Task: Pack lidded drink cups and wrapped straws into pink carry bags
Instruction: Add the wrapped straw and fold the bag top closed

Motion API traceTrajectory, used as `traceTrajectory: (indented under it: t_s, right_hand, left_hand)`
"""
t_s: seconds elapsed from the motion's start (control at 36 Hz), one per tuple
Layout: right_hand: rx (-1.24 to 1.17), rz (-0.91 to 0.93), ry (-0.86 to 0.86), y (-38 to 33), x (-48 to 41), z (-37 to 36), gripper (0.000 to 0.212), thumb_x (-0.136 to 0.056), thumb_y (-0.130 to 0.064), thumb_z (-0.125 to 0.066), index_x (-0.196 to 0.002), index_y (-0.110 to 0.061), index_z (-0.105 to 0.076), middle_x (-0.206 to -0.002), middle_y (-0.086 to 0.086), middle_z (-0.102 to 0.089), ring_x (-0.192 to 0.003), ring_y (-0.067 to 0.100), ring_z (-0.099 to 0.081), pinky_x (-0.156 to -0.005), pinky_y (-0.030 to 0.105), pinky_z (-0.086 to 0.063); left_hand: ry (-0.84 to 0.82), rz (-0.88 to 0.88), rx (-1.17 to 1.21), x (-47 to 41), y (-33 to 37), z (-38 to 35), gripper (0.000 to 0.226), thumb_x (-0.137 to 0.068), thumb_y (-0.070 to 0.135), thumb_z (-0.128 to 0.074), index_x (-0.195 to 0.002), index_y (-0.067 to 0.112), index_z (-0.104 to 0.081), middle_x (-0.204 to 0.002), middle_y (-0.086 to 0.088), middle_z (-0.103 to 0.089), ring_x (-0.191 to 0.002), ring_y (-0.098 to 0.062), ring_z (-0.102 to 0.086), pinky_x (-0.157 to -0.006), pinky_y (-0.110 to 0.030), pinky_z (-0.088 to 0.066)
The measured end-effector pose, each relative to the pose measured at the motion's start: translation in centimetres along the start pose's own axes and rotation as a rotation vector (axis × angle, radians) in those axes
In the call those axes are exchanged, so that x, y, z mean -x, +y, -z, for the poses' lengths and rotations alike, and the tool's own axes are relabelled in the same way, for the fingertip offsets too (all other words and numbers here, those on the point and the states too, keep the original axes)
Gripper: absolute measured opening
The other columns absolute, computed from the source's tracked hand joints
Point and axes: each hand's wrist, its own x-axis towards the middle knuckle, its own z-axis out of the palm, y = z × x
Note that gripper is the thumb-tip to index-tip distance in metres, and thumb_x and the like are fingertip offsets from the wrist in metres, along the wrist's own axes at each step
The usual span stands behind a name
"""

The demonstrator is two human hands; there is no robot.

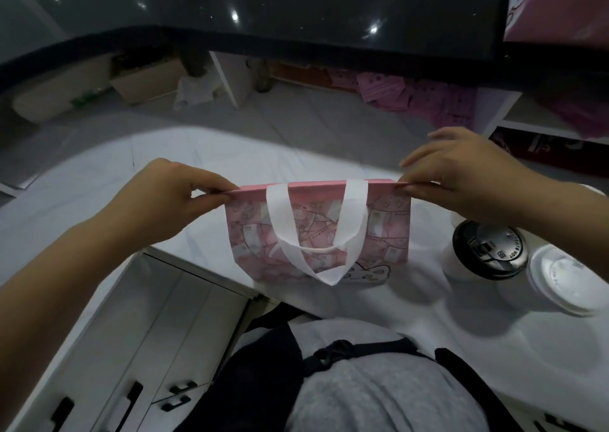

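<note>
A pink patterned carry bag [385,230] with white strap handles hangs flat over the white counter [138,181]. My left hand [171,194] pinches its top left corner. My right hand [461,181] pinches the top right corner, with the other fingers spread. To the right on the counter stand a white cup with a black lid [489,249] and a cup with a white lid [566,278]. No wrapped straw is visible.
White cabinet drawers with black handles [131,349] lie below the counter's left edge. A dark counter [296,6] runs across the back, with boxes and pink bags [412,97] on the floor beneath. A pink box [560,3] sits at the top right.
</note>
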Motion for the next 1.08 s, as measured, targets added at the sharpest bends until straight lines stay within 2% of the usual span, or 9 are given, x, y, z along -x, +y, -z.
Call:
traceTrajectory:
  t_s: [0.25,0.42,0.5,0.56,0.67,0.81,0.92,1.0,1.08]
  right_hand:
    - [-0.097,-0.022,0.134,-1.7,0.1,-2.3,0.038,-0.091,-0.042,-0.048,-0.074,-0.015,-0.07,-0.067,0.0,-0.065,-0.066,0.028,-0.062,-0.078,0.041,-0.05]
    - [-0.196,-0.108,0.247,-5.0,0.2,-4.0,0.034,-0.086,-0.034,-0.053,-0.062,-0.011,-0.061,-0.058,0.0,-0.056,-0.057,0.026,-0.051,-0.065,0.037,-0.047]
    - [-0.294,-0.175,0.289,-6.8,0.2,-4.7,0.038,-0.087,-0.041,-0.053,-0.067,-0.011,-0.065,-0.061,-0.002,-0.057,-0.06,0.021,-0.052,-0.057,0.039,-0.046]
    - [-0.419,-0.159,0.234,-7.9,0.4,-5.0,0.041,-0.088,-0.051,-0.056,-0.077,-0.015,-0.07,-0.07,-0.004,-0.063,-0.068,0.017,-0.057,-0.063,0.036,-0.048]
    - [-0.885,-0.266,0.186,-8.8,1.2,-6.1,0.038,-0.089,-0.05,-0.056,-0.097,-0.019,-0.075,-0.094,-0.009,-0.072,-0.093,0.01,-0.066,-0.082,0.024,-0.05]
    - [-1.256,-0.63,0.25,-7.2,0.6,-9.2,0.032,-0.092,-0.05,-0.048,-0.111,-0.034,-0.069,-0.119,-0.014,-0.068,-0.113,0.006,-0.062,-0.1,0.039,-0.051]
    - [-1.389,-0.741,0.087,-6.2,-0.7,-12.2,0.034,-0.09,-0.067,-0.041,-0.122,-0.058,-0.052,-0.142,-0.024,-0.045,-0.134,0.005,-0.042,-0.113,0.042,-0.036]
    - [-1.48,-0.755,0.09,-5.9,-1.8,-14.2,0.035,-0.098,-0.059,-0.038,-0.13,-0.056,-0.051,-0.149,-0.021,-0.041,-0.14,0.009,-0.037,-0.117,0.044,-0.032]
    - [-1.577,-0.763,0.106,-6.5,-2.7,-14.5,0.037,-0.102,-0.05,-0.039,-0.135,-0.042,-0.056,-0.142,-0.013,-0.055,-0.131,0.012,-0.052,-0.113,0.043,-0.039]
  left_hand:
    - [0.254,0.118,0.065,-1.9,-0.7,-1.7,0.017,-0.09,0.018,-0.07,-0.105,0.016,-0.078,-0.094,-0.002,-0.076,-0.076,-0.014,-0.064,-0.073,-0.018,-0.046]
    - [0.344,0.289,0.363,-4.4,0.2,-3.2,0.028,-0.093,0.024,-0.068,-0.121,0.026,-0.069,-0.118,0.005,-0.07,-0.098,-0.014,-0.068,-0.091,-0.034,-0.055]
    - [0.306,0.295,0.611,-5.2,0.6,-3.8,0.042,-0.096,0.024,-0.065,-0.135,0.036,-0.055,-0.141,0.01,-0.055,-0.104,0.0,-0.063,-0.092,-0.026,-0.053]
    - [0.29,0.283,0.745,-5.2,0.8,-4.2,0.046,-0.097,0.029,-0.063,-0.138,0.042,-0.046,-0.148,0.012,-0.047,-0.107,0.007,-0.059,-0.09,-0.019,-0.05]
    - [0.444,0.405,0.97,-3.5,-0.3,-6.0,0.04,-0.102,0.031,-0.053,-0.14,0.038,-0.046,-0.147,0.007,-0.049,-0.126,-0.009,-0.055,-0.107,-0.032,-0.047]
    - [0.583,0.662,1.219,0.4,-1.2,-11.5,0.034,-0.106,0.026,-0.041,-0.138,0.034,-0.046,-0.144,0.0,-0.048,-0.132,-0.019,-0.05,-0.114,-0.04,-0.039]
    - [0.454,0.736,1.282,2.9,0.6,-16.4,0.048,-0.093,0.056,-0.047,-0.138,0.038,-0.048,-0.148,0.002,-0.049,-0.136,-0.02,-0.046,-0.117,-0.044,-0.033]
    - [0.318,0.642,1.428,3.5,2.3,-18.1,0.066,-0.09,0.07,-0.043,-0.147,0.035,-0.042,-0.146,0.001,-0.053,-0.134,-0.019,-0.051,-0.113,-0.045,-0.038]
    - [0.223,0.659,1.528,3.4,3.6,-18.3,0.07,-0.094,0.071,-0.039,-0.149,0.028,-0.041,-0.147,-0.007,-0.053,-0.134,-0.029,-0.05,-0.114,-0.054,-0.035]
